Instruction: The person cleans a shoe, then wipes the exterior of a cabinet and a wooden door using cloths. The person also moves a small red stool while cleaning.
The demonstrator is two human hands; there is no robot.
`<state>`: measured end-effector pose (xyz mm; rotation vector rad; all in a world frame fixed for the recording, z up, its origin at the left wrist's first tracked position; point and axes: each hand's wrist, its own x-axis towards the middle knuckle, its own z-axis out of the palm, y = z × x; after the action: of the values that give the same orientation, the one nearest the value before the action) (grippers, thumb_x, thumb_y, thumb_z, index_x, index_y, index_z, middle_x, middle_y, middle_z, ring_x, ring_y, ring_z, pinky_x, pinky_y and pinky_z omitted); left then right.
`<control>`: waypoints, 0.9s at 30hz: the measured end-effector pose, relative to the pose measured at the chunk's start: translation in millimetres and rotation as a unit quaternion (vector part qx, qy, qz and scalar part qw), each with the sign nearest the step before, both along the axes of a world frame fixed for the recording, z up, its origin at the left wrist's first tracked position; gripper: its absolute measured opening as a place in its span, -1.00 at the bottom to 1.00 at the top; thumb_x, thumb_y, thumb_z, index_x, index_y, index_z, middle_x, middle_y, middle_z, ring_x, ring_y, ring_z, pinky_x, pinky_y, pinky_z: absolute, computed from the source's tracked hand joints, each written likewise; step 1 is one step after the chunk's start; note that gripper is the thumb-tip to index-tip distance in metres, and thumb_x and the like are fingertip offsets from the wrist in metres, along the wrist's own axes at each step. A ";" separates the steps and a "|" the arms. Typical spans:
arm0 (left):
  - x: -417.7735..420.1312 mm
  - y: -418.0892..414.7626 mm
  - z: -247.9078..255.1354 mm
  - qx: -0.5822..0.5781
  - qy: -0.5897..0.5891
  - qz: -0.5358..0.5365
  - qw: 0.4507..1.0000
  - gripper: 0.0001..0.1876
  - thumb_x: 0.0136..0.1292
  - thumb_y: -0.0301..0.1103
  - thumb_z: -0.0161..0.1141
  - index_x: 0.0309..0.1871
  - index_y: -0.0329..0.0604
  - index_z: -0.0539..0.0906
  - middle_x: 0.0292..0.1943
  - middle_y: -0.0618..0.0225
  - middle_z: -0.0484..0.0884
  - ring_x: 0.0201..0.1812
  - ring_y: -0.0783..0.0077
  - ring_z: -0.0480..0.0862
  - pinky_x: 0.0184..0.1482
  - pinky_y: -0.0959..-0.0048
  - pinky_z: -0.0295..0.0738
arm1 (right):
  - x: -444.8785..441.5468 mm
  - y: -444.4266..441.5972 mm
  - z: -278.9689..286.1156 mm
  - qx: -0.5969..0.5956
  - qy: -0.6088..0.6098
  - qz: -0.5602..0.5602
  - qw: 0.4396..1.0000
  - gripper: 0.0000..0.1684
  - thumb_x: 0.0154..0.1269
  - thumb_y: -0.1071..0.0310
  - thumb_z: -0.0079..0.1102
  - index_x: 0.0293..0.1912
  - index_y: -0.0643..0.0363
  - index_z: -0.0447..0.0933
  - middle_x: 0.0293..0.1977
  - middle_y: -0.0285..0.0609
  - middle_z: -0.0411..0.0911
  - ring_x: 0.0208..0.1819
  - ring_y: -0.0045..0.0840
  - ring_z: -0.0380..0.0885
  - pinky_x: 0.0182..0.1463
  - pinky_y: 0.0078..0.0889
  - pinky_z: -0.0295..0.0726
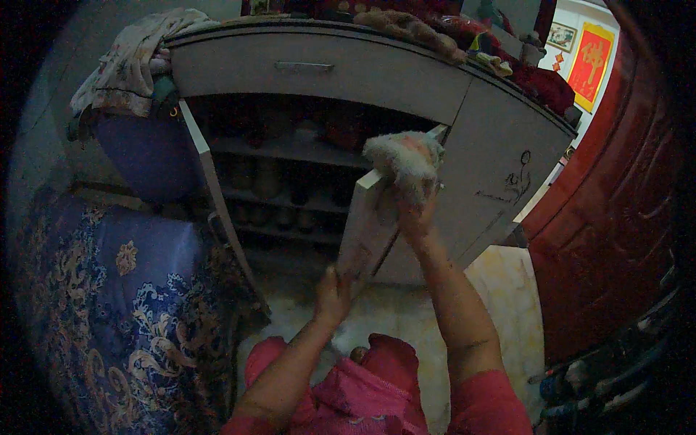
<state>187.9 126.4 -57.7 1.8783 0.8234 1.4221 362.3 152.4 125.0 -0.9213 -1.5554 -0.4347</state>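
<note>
My right hand (416, 212) holds a pale, fluffy cloth (405, 157) against the upper part of an open cabinet door (361, 223). Lower down, my left hand (333, 296) grips the edge of that same door; its fingertips are partly hidden. The door swings out from a white shoe cabinet (244, 68). A second door (209, 179) stands open on the left side. Between the two doors, dim shelves (293, 198) carry several pairs of shoes and other items too dark to name.
A blue patterned cloth (157, 304) covers something at left. Clothes (130, 65) drape over the cabinet's left corner, and more fabric items (413, 32) lie along its top. A carved reddish-brown door (598, 206) stands at right, above dark objects (609, 380). Pale tiles (500, 304) form the floor.
</note>
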 end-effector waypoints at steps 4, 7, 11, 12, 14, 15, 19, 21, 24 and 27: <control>-9.0 -3.0 27.4 -0.101 -0.015 -0.042 0.994 -0.73 0.40 -0.25 0.04 0.03 -0.21 0.47 -0.30 0.00 0.64 -0.27 0.02 0.65 -0.21 0.23 0.50 | 51.0 23.6 -4.2 -0.090 0.283 0.080 0.951 -0.45 0.34 0.06 0.10 0.20 0.18 0.40 0.03 -0.23 0.45 0.01 -0.42 0.43 0.13 -0.33 0.40; -8.9 -0.8 25.7 -0.107 0.003 -0.061 0.992 -0.72 0.40 -0.25 0.04 0.03 -0.23 0.48 -0.30 0.09 0.65 -0.29 0.15 0.65 -0.20 0.28 0.49 | 64.4 25.0 6.6 -0.142 0.333 -0.011 0.932 -0.34 0.32 -0.08 0.09 0.23 0.18 0.38 0.06 -0.20 0.43 0.04 -0.40 0.41 0.13 -0.33 0.39; -4.0 6.0 6.6 -0.150 -0.087 -0.118 0.978 -0.72 0.42 -0.24 0.02 0.03 -0.25 0.50 -0.28 0.15 0.64 -0.25 0.30 0.62 -0.17 0.36 0.48 | 60.9 33.8 -14.1 -0.141 0.368 -0.019 0.919 -0.30 0.35 -0.11 0.03 0.28 0.18 0.33 0.16 -0.14 0.36 0.15 -0.35 0.35 0.25 -0.29 0.28; -6.0 6.3 11.3 -0.134 -0.084 -0.109 0.981 -0.71 0.42 -0.23 0.01 0.03 -0.26 0.50 -0.28 0.16 0.63 -0.24 0.33 0.61 -0.16 0.37 0.47 | 42.5 24.1 -13.1 -0.155 0.412 0.025 0.897 -0.35 0.40 -0.04 0.01 0.30 0.18 0.31 0.20 -0.13 0.33 0.20 -0.33 0.33 0.31 -0.27 0.24; -6.2 5.2 14.8 -0.116 -0.088 -0.106 0.984 -0.67 0.44 -0.20 -0.02 0.05 -0.28 0.50 -0.27 0.18 0.63 -0.21 0.36 0.60 -0.13 0.38 0.46 | 43.7 16.8 -53.1 -0.123 0.148 -0.178 0.965 -0.44 0.43 0.17 -0.03 0.33 0.17 0.26 0.23 -0.13 0.30 0.24 -0.33 0.30 0.34 -0.25 0.22; -7.7 4.2 7.8 -0.119 -0.098 -0.104 0.983 -0.65 0.45 -0.19 -0.03 0.07 -0.30 0.50 -0.26 0.20 0.64 -0.20 0.37 0.60 -0.12 0.39 0.46 | 35.0 14.4 -70.9 -0.114 0.129 -0.155 0.973 -0.47 0.45 0.26 -0.05 0.34 0.17 0.23 0.25 -0.12 0.29 0.26 -0.32 0.28 0.36 -0.24 0.20; -7.2 12.7 -11.0 -0.077 -0.174 -0.081 0.978 -0.57 0.47 -0.13 -0.08 0.14 -0.34 0.47 -0.26 0.33 0.62 -0.20 0.45 0.56 -0.10 0.42 0.45 | -42.6 -21.2 -88.6 -0.194 0.214 0.069 0.955 -0.39 0.45 0.20 -0.07 0.39 0.21 0.13 0.40 -0.02 0.05 0.40 -0.26 0.06 0.42 -0.21 0.06; -8.5 17.4 -13.9 -0.113 -0.142 -0.072 0.981 -0.57 0.48 -0.14 -0.09 0.16 -0.33 0.46 -0.27 0.38 0.59 -0.20 0.50 0.53 -0.09 0.47 0.44 | -31.9 -26.6 -150.2 -0.235 0.230 0.109 0.938 -0.30 0.46 0.07 -0.10 0.42 0.22 0.03 0.45 -0.02 -0.08 0.45 -0.26 -0.03 0.45 -0.20 0.00; -10.5 16.3 -4.6 -0.151 -0.152 -0.102 0.972 -0.58 0.49 -0.14 -0.10 0.17 -0.32 0.46 -0.28 0.43 0.55 -0.21 0.56 0.49 -0.09 0.52 0.42 | -26.4 -43.9 -205.8 -0.225 0.103 -0.005 0.969 -0.13 0.41 -0.16 -0.17 0.46 0.19 -0.08 0.46 -0.04 -0.14 0.46 -0.25 -0.05 0.46 -0.17 -0.04; -14.4 9.5 15.8 -0.197 -0.121 -0.098 0.968 -0.58 0.50 -0.14 -0.10 0.17 -0.31 0.46 -0.27 0.44 0.54 -0.20 0.58 0.47 -0.07 0.55 0.40 | -24.9 -29.4 -221.5 -0.211 0.179 0.025 0.961 0.02 0.30 -0.42 -0.25 0.46 0.13 -0.05 0.47 0.01 -0.13 0.47 -0.16 -0.10 0.49 -0.07 -0.14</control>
<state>173.5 135.9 -41.9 1.4122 0.7152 1.2287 337.4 123.0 -96.5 -1.2078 -1.3513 0.1082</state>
